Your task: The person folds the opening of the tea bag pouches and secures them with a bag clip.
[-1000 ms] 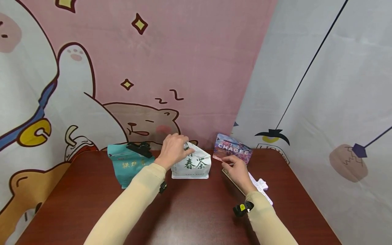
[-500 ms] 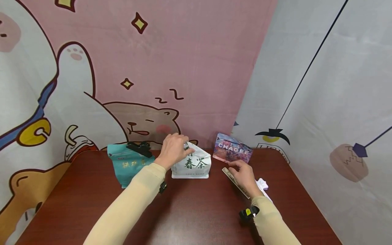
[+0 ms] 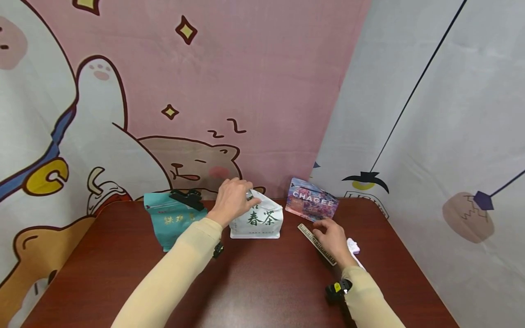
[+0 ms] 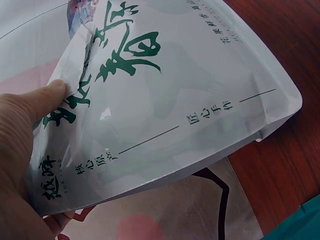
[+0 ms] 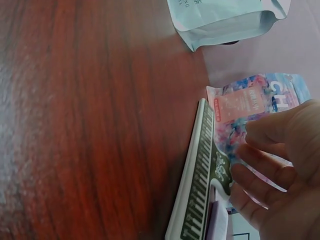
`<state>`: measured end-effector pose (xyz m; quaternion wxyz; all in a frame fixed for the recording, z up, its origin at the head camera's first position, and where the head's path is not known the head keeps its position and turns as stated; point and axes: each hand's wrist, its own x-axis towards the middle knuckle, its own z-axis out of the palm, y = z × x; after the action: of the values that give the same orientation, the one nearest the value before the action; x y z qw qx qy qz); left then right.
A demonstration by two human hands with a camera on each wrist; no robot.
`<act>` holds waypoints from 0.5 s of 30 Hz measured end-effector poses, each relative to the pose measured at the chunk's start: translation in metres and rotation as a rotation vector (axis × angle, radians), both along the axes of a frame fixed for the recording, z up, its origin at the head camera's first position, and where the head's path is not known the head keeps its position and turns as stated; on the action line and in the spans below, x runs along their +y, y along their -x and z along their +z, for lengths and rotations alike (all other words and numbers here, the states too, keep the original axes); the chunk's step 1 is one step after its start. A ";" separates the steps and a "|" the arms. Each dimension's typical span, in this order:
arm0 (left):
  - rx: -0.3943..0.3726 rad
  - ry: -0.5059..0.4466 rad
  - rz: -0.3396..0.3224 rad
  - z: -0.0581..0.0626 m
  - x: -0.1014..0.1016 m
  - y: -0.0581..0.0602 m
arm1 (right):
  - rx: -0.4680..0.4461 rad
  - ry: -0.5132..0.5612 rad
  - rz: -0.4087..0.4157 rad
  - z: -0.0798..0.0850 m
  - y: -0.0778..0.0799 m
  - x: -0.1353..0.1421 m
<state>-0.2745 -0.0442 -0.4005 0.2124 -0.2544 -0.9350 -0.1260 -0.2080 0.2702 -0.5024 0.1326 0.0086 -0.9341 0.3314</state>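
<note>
My left hand (image 3: 233,200) grips the folded top of a white tea bag (image 3: 258,223) with green characters, standing at the back of the table. In the left wrist view the thumb (image 4: 42,100) presses on the front of the white bag (image 4: 165,110). My right hand (image 3: 333,239) holds nothing, its fingers loosely bent. It hovers between a long narrow strip with a piano-key pattern (image 3: 316,243) and a white strip (image 3: 353,248), partly hidden by the hand. The right wrist view shows the piano-key strip (image 5: 199,175) left of the fingers, with a lilac edge (image 5: 216,220) beside it.
A teal bag (image 3: 174,223) with a black clip (image 3: 188,199) across its top stands on the left. Behind my right hand leans a colourful CHAGEE pouch (image 3: 312,201). A printed cloth (image 3: 262,91) hangs behind the brown table (image 3: 254,282).
My right hand has moved right and towards me, from near the CHAGEE pouch, uncovering more of the piano-key strip and covering more of the white one. The left hand keeps its grip on the tea bag.
</note>
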 end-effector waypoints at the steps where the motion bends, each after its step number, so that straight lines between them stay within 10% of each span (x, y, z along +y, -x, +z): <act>1: -0.003 -0.001 -0.001 0.000 0.000 0.000 | 0.004 -0.002 -0.001 -0.001 0.000 0.001; 15: 0.014 0.002 -0.009 0.000 0.000 0.002 | -0.027 -0.050 -0.005 -0.009 -0.001 0.009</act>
<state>-0.2765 -0.0444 -0.4008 0.2182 -0.2594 -0.9325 -0.1242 -0.2065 0.2794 -0.5119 0.1204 0.0050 -0.9438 0.3077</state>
